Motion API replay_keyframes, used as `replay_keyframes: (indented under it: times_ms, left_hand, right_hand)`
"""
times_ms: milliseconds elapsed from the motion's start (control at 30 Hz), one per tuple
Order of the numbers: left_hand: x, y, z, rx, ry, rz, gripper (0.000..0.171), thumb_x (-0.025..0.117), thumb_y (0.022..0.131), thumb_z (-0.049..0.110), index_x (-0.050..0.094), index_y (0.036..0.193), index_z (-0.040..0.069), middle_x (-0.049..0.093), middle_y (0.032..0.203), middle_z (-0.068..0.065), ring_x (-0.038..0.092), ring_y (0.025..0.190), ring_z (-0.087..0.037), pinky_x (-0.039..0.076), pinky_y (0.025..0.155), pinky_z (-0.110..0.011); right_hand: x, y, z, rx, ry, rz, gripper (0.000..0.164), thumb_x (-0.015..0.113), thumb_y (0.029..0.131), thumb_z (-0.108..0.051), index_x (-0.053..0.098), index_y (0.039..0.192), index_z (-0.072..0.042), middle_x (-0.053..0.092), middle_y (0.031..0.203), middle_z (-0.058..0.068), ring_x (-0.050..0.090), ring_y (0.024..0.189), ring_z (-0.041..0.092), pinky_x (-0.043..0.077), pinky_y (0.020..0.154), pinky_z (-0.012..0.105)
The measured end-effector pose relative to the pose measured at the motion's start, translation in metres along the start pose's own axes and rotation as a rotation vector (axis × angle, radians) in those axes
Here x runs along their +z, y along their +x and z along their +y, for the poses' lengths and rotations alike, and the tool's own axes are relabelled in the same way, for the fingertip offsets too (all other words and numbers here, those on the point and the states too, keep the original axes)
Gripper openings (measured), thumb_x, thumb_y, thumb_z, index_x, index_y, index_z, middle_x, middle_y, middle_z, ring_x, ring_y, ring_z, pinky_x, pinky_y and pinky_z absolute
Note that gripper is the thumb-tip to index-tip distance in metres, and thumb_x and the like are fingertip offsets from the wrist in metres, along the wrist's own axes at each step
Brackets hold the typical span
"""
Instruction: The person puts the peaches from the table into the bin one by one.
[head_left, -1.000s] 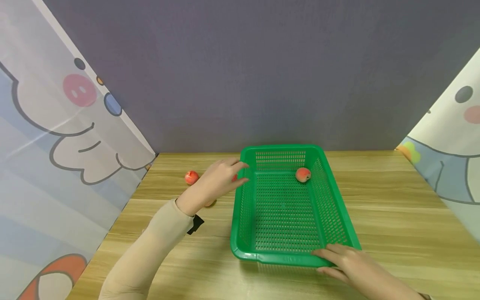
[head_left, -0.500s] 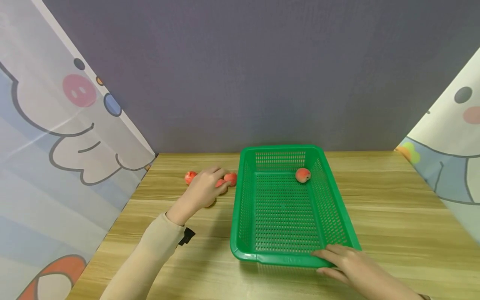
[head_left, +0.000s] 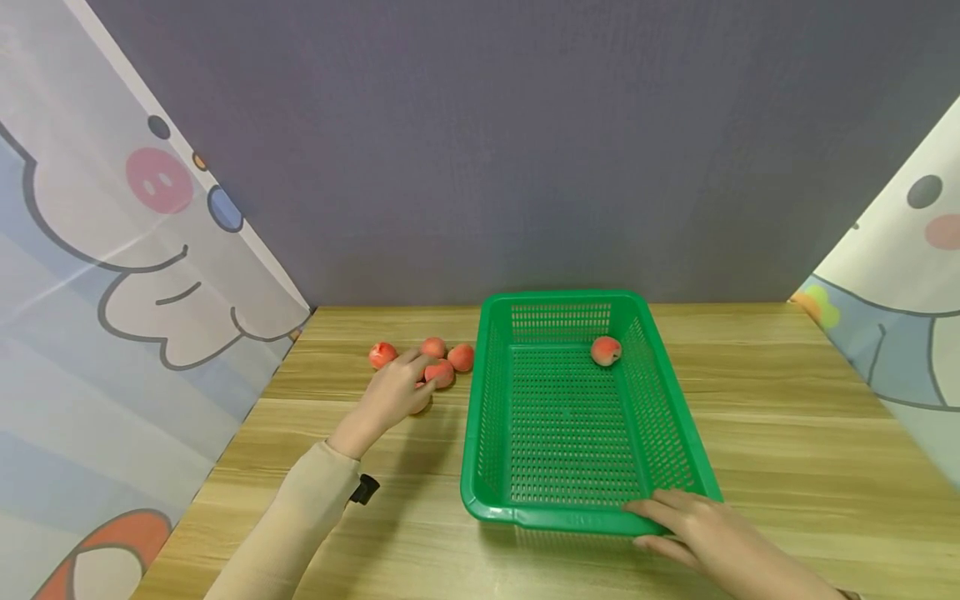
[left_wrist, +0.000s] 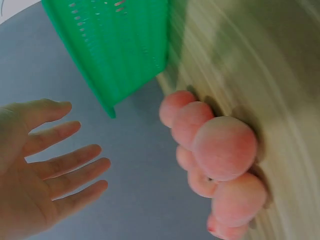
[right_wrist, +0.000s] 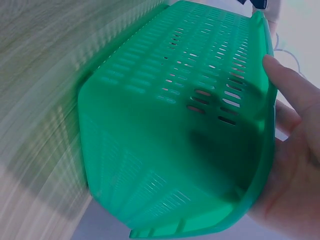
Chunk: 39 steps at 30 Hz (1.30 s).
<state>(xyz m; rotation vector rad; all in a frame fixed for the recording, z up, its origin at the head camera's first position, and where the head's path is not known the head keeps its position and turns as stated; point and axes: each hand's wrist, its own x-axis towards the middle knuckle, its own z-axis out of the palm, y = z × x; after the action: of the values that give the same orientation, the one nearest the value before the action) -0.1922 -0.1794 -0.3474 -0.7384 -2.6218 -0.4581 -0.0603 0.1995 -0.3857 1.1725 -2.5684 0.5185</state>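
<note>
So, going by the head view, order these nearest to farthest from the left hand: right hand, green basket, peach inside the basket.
1. Green basket: to the right of the left hand.
2. Peach inside the basket: towards the far right corner.
3. Right hand: at the rim's near right corner.

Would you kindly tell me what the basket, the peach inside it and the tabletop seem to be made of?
Basket: most likely molded plastic, semi-glossy, judging by its even green color, highlights and regular slots.
Peach: real fruit or a foam imitation, I can't tell; its blushed surface looks matte.
Tabletop: wood or wood-look laminate with a slight sheen, going by the streaky grain.
</note>
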Motion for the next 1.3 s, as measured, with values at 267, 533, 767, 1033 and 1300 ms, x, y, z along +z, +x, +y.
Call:
replay_keyframes:
  times_ms: [267,533,767,1033,1300]
  left_hand:
    - [0.012,-0.006,-0.012,0.018,0.035,0.02,0.005,0.062,0.074,0.004,0.057,0.074,0.005,0.052,0.075,-0.007,0.04,0.053,-0.014,0.036,0.047,-0.027]
    - [0.021,-0.013,-0.024,0.035,0.038,0.043,0.016,0.061,0.07,0.0,0.047,0.064,0.005,0.04,0.066,-0.004,0.032,0.052,-0.013,0.027,0.044,-0.023]
    - [0.031,-0.017,-0.033,0.012,0.003,0.036,0.012,0.061,0.069,-0.002,0.051,0.065,0.003,0.041,0.066,-0.005,0.032,0.051,-0.013,0.029,0.047,-0.023]
    - [0.04,-0.017,-0.038,-0.062,-0.002,-0.001,0.043,0.063,0.07,0.001,0.054,0.112,0.002,0.033,0.06,0.002,0.024,0.046,-0.011,0.022,0.043,-0.021]
    - [0.047,-0.018,-0.044,-0.163,-0.051,-0.101,0.022,0.054,0.073,0.0,0.056,0.095,0.002,0.03,0.062,0.002,0.023,0.05,-0.011,0.022,0.046,-0.021]
  right_hand:
    - [0.001,-0.001,0.0,-0.007,0.009,0.014,0.028,0.067,0.077,-0.027,0.063,0.103,-0.017,0.063,0.09,-0.001,0.062,0.077,0.021,0.051,0.056,0.031]
    - [0.002,-0.001,0.0,-0.008,0.004,0.02,0.028,0.067,0.077,-0.027,0.063,0.103,-0.017,0.063,0.09,-0.001,0.062,0.077,0.021,0.051,0.056,0.031]
    - [0.002,-0.001,-0.001,-0.013,-0.001,0.024,0.029,0.067,0.076,-0.027,0.063,0.102,-0.016,0.063,0.09,-0.001,0.062,0.077,0.021,0.051,0.056,0.031]
    - [0.001,-0.001,-0.001,-0.001,0.007,0.013,0.028,0.066,0.077,-0.027,0.063,0.103,-0.016,0.064,0.091,0.0,0.062,0.078,0.021,0.051,0.057,0.031]
    - [0.0,-0.001,0.0,-0.008,0.013,0.016,0.028,0.067,0.077,-0.027,0.063,0.103,-0.015,0.063,0.09,-0.001,0.062,0.078,0.02,0.051,0.057,0.03]
